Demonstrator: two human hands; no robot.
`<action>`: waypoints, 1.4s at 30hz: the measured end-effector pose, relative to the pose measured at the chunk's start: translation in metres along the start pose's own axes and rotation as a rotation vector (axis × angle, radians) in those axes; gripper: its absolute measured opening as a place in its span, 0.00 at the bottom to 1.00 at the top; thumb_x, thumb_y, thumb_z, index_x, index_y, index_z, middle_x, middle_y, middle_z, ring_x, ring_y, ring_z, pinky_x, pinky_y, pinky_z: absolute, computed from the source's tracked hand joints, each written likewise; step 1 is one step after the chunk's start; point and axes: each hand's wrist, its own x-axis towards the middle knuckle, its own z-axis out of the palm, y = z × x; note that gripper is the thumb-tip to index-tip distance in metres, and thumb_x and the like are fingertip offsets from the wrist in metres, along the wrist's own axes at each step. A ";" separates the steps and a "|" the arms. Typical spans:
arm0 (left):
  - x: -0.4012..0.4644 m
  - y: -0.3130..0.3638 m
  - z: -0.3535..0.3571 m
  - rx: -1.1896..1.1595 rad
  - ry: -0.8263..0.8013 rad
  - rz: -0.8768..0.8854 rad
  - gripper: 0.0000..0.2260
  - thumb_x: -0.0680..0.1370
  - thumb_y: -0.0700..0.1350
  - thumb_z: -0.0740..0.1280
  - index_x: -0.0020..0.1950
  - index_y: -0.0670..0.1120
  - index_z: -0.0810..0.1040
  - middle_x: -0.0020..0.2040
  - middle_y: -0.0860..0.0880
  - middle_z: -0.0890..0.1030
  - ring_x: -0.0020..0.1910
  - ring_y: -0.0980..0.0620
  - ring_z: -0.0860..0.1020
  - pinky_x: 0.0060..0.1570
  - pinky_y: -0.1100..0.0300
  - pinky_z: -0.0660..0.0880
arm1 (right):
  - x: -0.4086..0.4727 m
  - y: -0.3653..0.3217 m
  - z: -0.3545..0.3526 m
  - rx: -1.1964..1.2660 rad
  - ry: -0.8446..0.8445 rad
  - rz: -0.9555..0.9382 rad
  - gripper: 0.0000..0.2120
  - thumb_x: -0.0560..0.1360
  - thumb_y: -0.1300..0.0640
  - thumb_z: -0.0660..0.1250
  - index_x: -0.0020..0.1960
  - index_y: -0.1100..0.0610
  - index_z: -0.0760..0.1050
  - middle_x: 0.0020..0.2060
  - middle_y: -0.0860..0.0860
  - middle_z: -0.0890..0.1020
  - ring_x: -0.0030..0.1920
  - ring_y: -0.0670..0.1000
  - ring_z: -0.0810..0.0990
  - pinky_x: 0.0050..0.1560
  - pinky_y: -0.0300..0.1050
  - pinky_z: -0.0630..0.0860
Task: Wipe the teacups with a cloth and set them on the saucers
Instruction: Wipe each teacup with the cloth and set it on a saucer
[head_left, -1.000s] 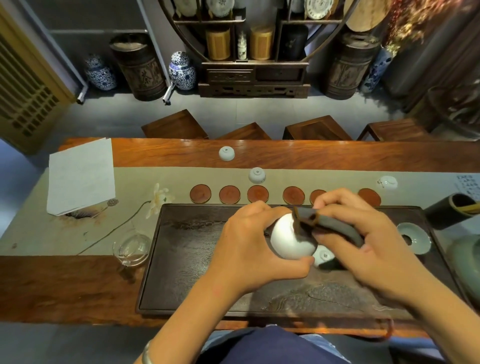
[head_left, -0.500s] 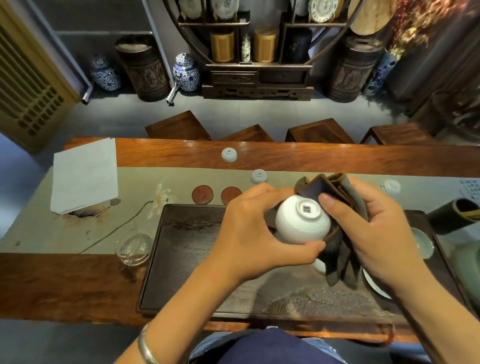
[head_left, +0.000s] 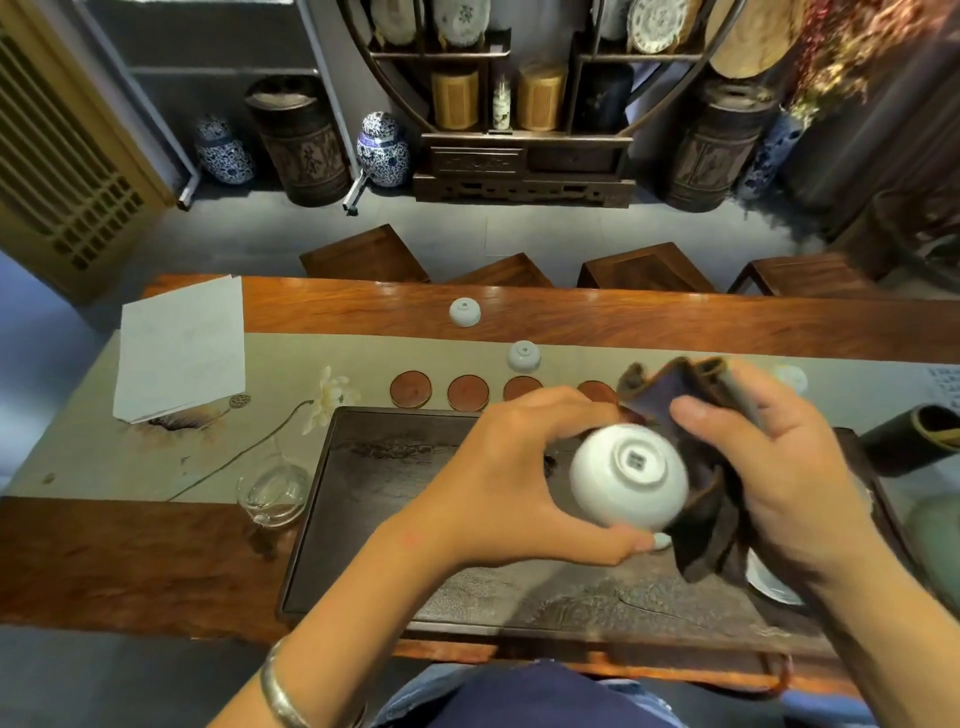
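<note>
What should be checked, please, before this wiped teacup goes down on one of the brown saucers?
1. Left hand grips the teacup firmly: ok.
2. Right hand holds the cloth clear of the cup's base: ok.
3. Cup turned upright: not ok, its foot faces the camera.
4. Free saucer in the row: ok, nothing stands on it.
5. Cup's inside dry: cannot tell, hidden.

Head view, steeply down, close over table (head_left: 156, 545)
</note>
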 end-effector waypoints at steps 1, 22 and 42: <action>0.000 0.000 0.001 0.006 0.023 0.006 0.23 0.62 0.48 0.82 0.55 0.46 0.81 0.46 0.50 0.80 0.47 0.53 0.78 0.46 0.59 0.74 | -0.001 0.000 0.004 -0.021 -0.028 0.001 0.06 0.72 0.58 0.67 0.46 0.51 0.81 0.38 0.45 0.83 0.39 0.42 0.79 0.39 0.32 0.74; -0.015 0.004 0.009 0.179 0.224 -0.105 0.16 0.62 0.49 0.76 0.47 0.49 0.82 0.39 0.50 0.75 0.41 0.50 0.74 0.39 0.52 0.72 | -0.017 -0.009 0.031 -0.545 0.027 -0.316 0.07 0.69 0.58 0.72 0.46 0.55 0.82 0.43 0.51 0.77 0.46 0.44 0.77 0.46 0.34 0.72; -0.030 -0.016 0.008 0.183 0.174 -0.121 0.16 0.62 0.52 0.76 0.47 0.51 0.81 0.39 0.51 0.76 0.41 0.51 0.75 0.39 0.51 0.73 | -0.019 0.003 0.032 -0.618 -0.169 -0.327 0.08 0.69 0.58 0.69 0.47 0.57 0.82 0.45 0.50 0.76 0.46 0.47 0.77 0.44 0.39 0.73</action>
